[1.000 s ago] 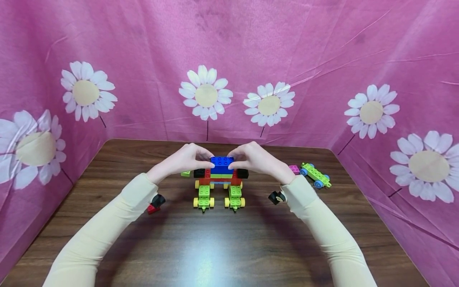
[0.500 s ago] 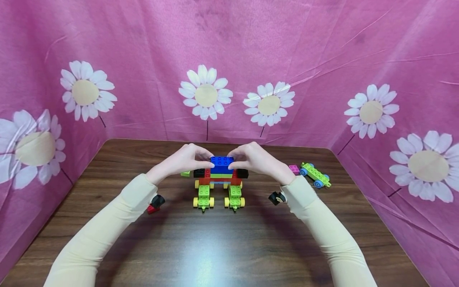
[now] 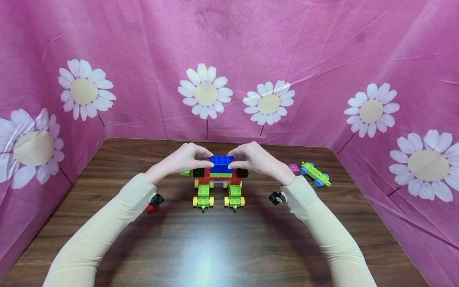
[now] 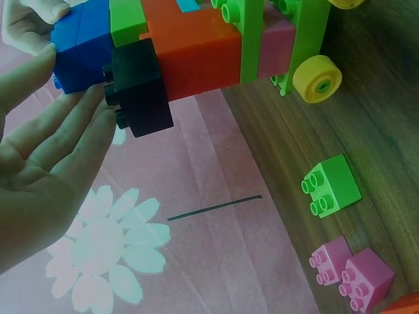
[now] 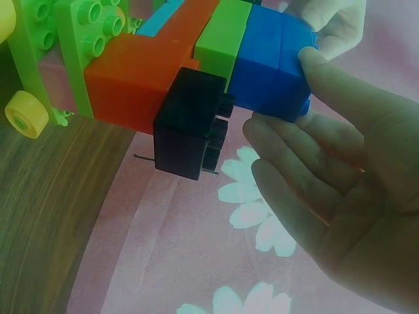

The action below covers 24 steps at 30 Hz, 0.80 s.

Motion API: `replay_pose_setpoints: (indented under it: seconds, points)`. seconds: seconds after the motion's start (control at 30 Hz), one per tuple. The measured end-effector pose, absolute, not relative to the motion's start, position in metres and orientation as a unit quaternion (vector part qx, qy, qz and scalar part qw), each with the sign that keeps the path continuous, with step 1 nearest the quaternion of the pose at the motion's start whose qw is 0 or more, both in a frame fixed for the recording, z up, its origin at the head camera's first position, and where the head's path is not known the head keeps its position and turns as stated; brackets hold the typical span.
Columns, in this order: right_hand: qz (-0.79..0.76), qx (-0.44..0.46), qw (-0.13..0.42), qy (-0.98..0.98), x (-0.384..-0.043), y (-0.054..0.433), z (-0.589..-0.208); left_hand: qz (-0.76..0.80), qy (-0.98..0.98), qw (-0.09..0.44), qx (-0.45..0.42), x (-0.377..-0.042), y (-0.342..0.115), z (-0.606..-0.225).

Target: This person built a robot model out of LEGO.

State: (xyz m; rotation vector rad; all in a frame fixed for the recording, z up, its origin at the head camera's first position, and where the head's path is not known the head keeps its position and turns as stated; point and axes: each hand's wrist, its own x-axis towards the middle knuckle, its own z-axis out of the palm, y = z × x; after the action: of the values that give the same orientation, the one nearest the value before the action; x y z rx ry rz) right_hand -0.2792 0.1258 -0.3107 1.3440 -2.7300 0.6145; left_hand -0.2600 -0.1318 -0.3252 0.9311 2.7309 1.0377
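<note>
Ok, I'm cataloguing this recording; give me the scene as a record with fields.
left hand: grips left end of two stacked blue studded plastic bricks
right hand: grips their right end
lowest parts: two lime-green plastic bases with yellow wheels
apart, right: lime-green plastic car base with blue wheels; pink plastic brick
apart, left: lime-green plastic brick; two pink plastic bricks; red plastic piece

Long cream sleeves (image 3: 102, 233), black wrist-worn devices (image 3: 156, 200)
</note>
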Motion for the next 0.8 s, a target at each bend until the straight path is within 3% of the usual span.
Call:
replay_pose_setpoints:
  seconds: [0.33,0.8]
  points:
    - [0.205,0.433,0.020,-0.878,-0.277,0.127,-0.311,0.341,0.889,0.037,0.303,-0.259,-0.132,-0.325]
    - [0.206,0.433,0.022,-0.878,-0.277,0.127,-0.314,0.354,0.877,-0.002,0.324,-0.256,-0.133,-0.334]
